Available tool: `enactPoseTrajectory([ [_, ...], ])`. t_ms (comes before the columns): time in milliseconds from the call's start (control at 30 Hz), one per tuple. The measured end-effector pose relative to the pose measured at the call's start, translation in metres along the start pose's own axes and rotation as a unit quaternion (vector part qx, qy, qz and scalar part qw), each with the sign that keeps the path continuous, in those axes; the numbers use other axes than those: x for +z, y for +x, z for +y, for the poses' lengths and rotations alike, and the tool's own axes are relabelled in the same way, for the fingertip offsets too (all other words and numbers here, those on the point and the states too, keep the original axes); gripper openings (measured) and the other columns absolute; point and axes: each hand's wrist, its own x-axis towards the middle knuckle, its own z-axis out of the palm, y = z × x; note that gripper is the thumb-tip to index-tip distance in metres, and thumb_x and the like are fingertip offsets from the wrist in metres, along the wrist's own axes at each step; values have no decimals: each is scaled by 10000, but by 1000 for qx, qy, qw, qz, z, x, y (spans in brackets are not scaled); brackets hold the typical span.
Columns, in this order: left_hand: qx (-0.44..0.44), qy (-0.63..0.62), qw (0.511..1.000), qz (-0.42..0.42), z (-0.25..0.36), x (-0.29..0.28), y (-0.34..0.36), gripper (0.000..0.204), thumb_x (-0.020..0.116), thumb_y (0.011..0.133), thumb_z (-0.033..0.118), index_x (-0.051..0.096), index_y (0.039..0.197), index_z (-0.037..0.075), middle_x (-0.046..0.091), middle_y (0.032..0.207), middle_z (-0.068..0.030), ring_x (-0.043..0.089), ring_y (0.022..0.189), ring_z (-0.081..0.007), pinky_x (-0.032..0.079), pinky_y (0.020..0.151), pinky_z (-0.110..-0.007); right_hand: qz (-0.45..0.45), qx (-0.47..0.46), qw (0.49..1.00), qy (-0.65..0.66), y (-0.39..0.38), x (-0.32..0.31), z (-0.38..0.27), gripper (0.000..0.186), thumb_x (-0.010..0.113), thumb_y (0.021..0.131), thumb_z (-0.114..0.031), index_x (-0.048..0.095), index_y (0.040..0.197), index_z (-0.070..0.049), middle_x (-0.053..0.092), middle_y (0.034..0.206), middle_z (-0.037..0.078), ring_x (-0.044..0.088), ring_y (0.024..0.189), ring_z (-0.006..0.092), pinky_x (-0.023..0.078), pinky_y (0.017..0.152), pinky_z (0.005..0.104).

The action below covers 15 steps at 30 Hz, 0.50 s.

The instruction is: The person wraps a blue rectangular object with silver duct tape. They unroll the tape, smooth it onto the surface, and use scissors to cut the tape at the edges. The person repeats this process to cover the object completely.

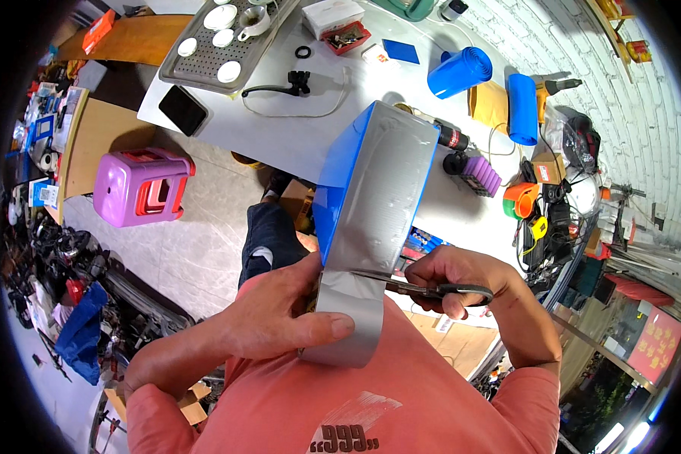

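Observation:
In front of my chest stands a blue-wrapped block (342, 178), its upper face covered with wide silver tape (386, 170). The strip runs down from the block's near end to a tape roll (359, 344). My left hand (284, 310) is closed round the roll, thumb lying across the tape; its fingers are mostly hidden. In my right hand (461, 276) is a pair of scissors (412, 288) with dark handles. Its blades reach across the strip close to the block's near edge. Whether they have cut into it is too small to tell.
On the white table are a metal tray (268, 49) of cups, a phone (182, 110), a brake lever (287, 85), blue rolls (461, 72), a purple battery pack (479, 175) and an orange tape roll (520, 200). A purple stool (121, 189) stands on the floor at left.

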Motion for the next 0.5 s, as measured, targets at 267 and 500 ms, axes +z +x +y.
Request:
enactPoseTrajectory([
  [267, 4, -7, 1000, -24, -6, -7, 4, 1006, 841, 949, 434, 335, 1695, -12, 585, 1547, -172, 561, 1431, -247, 424, 1219, -403, -6, -74, 997, 2, 4, -2, 10, 871, 899, 699, -840, 647, 864, -23, 581, 703, -19, 630, 550, 80, 448, 462, 240],
  [500, -17, -15, 999, -27, 1, -7, 2, 1132, 902, 925, 439, 264, 1752, 5, 532, 1643, -168, 489, 1522, -259, 360, 1278, -413, -11, -73, 997, 8, 5, -2, 10, 855, 902, 715, -829, 647, 872, -28, 579, 696, -25, 627, 539, 80, 447, 462, 238],
])
